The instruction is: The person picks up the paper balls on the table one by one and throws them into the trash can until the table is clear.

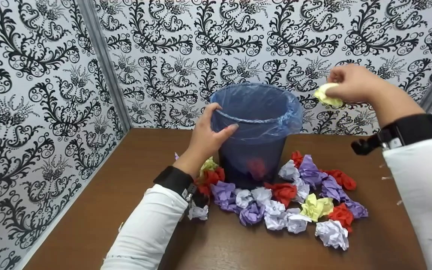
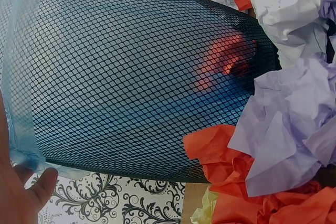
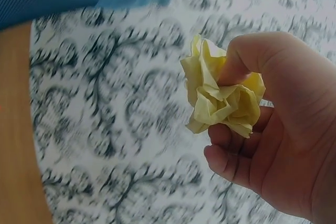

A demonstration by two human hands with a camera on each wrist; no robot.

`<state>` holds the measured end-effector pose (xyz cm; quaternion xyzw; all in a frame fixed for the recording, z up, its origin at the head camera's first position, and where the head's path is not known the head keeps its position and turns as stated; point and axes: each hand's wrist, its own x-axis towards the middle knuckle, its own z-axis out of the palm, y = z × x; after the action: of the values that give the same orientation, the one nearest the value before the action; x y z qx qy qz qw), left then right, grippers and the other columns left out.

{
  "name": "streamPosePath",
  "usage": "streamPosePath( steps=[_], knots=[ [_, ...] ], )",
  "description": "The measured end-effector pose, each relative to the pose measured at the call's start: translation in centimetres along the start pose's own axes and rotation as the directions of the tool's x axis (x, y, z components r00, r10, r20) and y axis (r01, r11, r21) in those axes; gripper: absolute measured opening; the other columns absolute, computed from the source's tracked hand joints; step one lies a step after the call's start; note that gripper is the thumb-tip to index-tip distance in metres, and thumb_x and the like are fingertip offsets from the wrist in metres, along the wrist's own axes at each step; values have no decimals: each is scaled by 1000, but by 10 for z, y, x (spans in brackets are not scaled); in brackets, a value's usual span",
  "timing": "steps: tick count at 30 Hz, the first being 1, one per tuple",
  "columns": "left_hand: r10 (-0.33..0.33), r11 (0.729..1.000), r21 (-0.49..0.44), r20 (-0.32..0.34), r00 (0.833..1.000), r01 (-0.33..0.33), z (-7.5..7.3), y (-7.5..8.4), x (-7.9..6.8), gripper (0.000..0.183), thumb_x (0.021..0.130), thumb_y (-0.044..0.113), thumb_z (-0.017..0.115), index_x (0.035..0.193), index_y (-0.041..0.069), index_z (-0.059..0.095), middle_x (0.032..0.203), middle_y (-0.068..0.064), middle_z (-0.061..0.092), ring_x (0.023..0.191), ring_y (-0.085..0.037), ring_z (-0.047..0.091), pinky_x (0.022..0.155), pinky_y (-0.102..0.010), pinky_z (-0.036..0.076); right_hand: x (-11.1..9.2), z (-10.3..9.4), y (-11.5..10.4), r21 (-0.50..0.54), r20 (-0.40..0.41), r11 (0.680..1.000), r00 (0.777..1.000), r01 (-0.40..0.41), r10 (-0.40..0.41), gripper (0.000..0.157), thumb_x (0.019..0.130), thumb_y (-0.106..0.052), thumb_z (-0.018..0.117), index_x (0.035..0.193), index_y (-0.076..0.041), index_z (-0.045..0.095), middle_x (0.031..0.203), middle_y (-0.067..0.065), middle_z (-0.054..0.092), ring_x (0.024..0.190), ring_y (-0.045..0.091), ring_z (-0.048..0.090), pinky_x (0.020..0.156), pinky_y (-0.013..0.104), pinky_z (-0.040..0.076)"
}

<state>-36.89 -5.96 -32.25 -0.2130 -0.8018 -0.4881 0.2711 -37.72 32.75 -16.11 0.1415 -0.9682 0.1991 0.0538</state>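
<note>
A dark mesh wastebasket [image 1: 253,157] with a blue plastic liner [image 1: 268,129] folded over its rim stands upright on the table. My left hand [image 1: 210,129] grips the rim at its left, thumb on the outer side and fingers over the edge. Through the mesh shows a red crumpled paper [image 2: 226,59] near the bottom. Up in the air to the right of the wastebasket, my right hand [image 1: 354,84] pinches a yellow crumpled paper ball [image 3: 223,95] between thumb and fingers, apart from the liner.
Crumpled paper balls in white [image 1: 332,234], purple [image 1: 223,193], red [image 1: 341,215] and yellow [image 1: 316,207] lie around the wastebasket's base on the brown table [image 1: 99,210]. Patterned wall panels [image 1: 156,75] rise behind and at the left.
</note>
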Motion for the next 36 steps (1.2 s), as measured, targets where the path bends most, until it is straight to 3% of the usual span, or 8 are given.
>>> streamPosePath(
  steps=[9, 15, 22, 36],
  knots=[
    [4, 1000, -1, -9, 1000, -4, -2, 0, 0, 65, 79, 58, 79, 129, 28, 50, 120, 1, 67, 108, -18, 64, 94, -40, 55, 14, -4, -80, 2, 2, 997, 997, 72, -72, 32, 88, -20, 67, 116, -6, 58, 114, 15, 62, 95, 27, 59, 71, 26, 57],
    [-6, 1000, -1, -5, 1000, 6, -2, 0, 0, 67, 79, 58, 79, 130, 27, 50, 123, 1, 66, 111, -18, 64, 96, -41, 54, 23, 9, -114, -6, 18, 990, 990, 141, -141, 36, 88, -19, 68, 122, -9, 59, 114, 14, 63, 93, 26, 60, 72, 30, 59],
    [7, 1000, -13, -8, 1000, -7, -1, 0, 0, 68, 79, 56, 80, 131, 24, 50, 123, -1, 66, 111, -19, 64, 96, -41, 54, 31, 19, -132, -64, 12, 980, 982, 190, -190, 38, 88, -17, 65, 125, -7, 59, 116, 16, 63, 101, 31, 60, 85, 41, 55],
    [-34, 999, -2, 2, 999, 34, 0, 4, -2, 71, 79, 56, 80, 134, 23, 49, 118, -1, 66, 106, -20, 64, 91, -42, 55, 32, 35, -145, -53, 45, 979, 980, 196, -194, 40, 90, -19, 65, 128, -10, 58, 115, 15, 64, 96, 29, 62, 79, 38, 58]
  ],
)
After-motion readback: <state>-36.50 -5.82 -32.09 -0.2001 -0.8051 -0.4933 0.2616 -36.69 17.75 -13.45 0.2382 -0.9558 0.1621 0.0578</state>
